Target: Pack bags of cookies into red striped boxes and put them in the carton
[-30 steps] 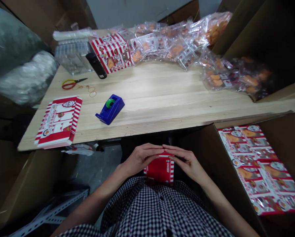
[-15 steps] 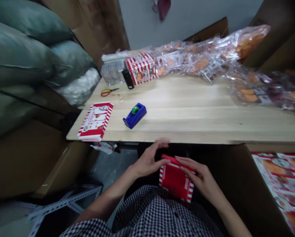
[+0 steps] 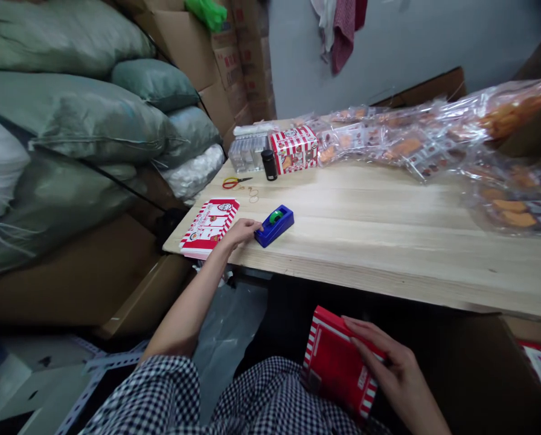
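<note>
My left hand reaches to the table, its fingers pinched at the front end of a blue tape dispenser, where the tape's loose end sits. The clear strip itself is too fine to see. A green core shows in the dispenser. In my lap, my right hand grips a red carton with red-and-white striped edges by its right side. Its thumb lies across the near face and its fingers run along the top. Just left of my left hand lies a stack of flat printed cartons.
Scissors, a black bottle, clear plastic boxes and a striped box stand toward the back left. Bagged food packs line the back and right. Large sacks are piled left; an open cardboard box is at lower right.
My left hand has left the red carton and moved up and left to the tape dispenser. My right hand still holds the carton. The view has turned left.
</note>
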### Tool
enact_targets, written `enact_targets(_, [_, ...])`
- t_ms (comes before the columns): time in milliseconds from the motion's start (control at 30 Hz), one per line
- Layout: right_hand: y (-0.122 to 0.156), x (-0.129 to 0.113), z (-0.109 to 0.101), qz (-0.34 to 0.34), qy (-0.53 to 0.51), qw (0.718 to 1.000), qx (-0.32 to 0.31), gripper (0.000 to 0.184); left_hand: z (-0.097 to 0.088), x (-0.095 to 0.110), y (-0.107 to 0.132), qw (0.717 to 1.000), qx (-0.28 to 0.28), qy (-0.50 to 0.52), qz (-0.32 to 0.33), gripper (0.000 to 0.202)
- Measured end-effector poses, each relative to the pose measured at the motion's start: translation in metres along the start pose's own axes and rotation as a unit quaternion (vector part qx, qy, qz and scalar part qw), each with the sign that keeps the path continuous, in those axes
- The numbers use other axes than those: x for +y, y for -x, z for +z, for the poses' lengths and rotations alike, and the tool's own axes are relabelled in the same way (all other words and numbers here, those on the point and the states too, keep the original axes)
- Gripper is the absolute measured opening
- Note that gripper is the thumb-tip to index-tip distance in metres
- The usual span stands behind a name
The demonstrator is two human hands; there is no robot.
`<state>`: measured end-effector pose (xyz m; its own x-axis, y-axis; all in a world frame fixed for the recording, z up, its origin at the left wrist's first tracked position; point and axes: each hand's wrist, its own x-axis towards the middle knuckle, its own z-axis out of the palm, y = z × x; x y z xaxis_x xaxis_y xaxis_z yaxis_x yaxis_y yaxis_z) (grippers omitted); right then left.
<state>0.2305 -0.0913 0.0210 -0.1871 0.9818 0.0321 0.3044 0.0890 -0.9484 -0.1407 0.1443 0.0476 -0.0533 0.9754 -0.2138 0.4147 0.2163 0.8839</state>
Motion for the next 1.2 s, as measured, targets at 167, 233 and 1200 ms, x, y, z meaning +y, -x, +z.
enact_targets(167, [0.005,-0.004,-0.003,-0.010,0.007,1.000,-0.004,0.029,-0.001,0.003,0.001,0.995,-0.015,0.091,-0.031,0.036])
enact_targets(233, [0.007,-0.004,-0.004,-0.014,0.009,1.000,0.001,0.029,-0.001,0.002,0.007,0.991,-0.006,0.134,-0.018,0.040])
enact_targets(1200, [-0.084,-0.071,-0.017,-0.254,0.125,0.926,0.251,0.028,0.142,0.118,0.174,0.924,-0.030,0.340,0.171,0.031])
